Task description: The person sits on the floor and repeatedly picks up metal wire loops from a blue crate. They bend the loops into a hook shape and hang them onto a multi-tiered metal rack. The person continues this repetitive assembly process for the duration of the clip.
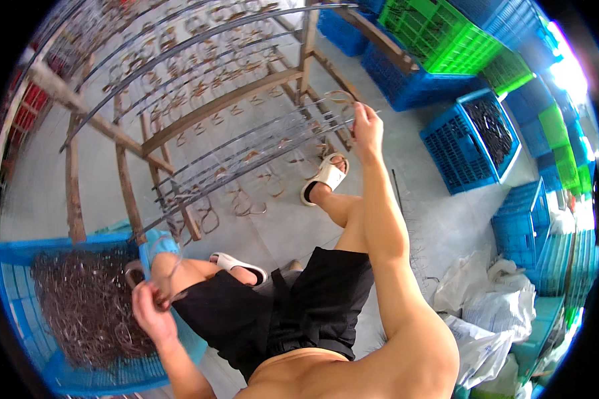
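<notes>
My right hand (367, 130) reaches forward, its fingers closed at the far end of the rack's thin rods. A brownish loop-shaped piece (339, 97) shows at the fingertips. My left hand (154, 309) is at the inner edge of a blue basket (10, 286), its fingers pinched together. Small brownish curved pieces (134, 271) show beside these fingers; blur keeps me from telling their kind. A tangled heap of dark, thin, glossy pieces (90, 312) fills the basket. Between my hands stretch long dark rods (246, 159), with thin looped pieces (249, 203) hanging below them.
A wooden rack (213, 110) stands ahead, its upper rods hung with several rows of similar loops. My legs straddle its near end, a white slipper (329, 174) beside it. To the right are a blue crate (459, 149) of black strips, stacked green crates (439, 36) and white sacks (499, 312).
</notes>
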Demonstrator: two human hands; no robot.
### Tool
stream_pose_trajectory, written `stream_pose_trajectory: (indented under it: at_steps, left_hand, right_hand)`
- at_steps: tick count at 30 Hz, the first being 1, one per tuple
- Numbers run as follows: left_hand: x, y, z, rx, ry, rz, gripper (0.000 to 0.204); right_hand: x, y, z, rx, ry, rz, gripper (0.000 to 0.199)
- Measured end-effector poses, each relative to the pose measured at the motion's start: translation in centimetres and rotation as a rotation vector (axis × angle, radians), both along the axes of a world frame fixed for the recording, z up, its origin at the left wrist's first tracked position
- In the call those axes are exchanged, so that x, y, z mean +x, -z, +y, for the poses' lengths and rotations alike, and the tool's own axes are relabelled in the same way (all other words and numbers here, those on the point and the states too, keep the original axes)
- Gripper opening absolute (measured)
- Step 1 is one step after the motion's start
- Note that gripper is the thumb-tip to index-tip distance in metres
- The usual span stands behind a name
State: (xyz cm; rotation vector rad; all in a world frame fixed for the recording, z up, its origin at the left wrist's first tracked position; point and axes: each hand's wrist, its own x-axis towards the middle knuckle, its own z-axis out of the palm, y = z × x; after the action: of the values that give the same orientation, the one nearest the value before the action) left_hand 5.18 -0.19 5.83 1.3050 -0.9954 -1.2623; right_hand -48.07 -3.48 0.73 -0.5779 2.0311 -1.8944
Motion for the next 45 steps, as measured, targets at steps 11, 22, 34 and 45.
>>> stream_pose_trajectory:
  at_steps: [11, 22, 34, 45]
  left_hand:
    - [-15.6, 3.4, 3.1, -0.274, 0.305, 0.003, 0.025]
    - [-15.5, 5.3, 1.4, -0.770, 0.883, -0.663, 0.059]
    - [-14.1, 7.6, 2.1, -0.214, 0.970, -0.467, 0.032]
    - [-14.2, 6.6, 2.5, 0.343, 0.693, 0.313, 0.034]
  right_hand:
    - [26.7, -2.1, 9.1, -0.267, -0.615, -0.515, 0.035]
    - [22.9, -1.7, 9.7, -0.283, -0.466, -1.128, 0.034]
    - [15.2, -1.3, 6.6, -0.210, -0.046, -0.066, 0.016]
    - [7.0, 1.7, -1.5, -0.130, 0.083, -0.052, 0.021]
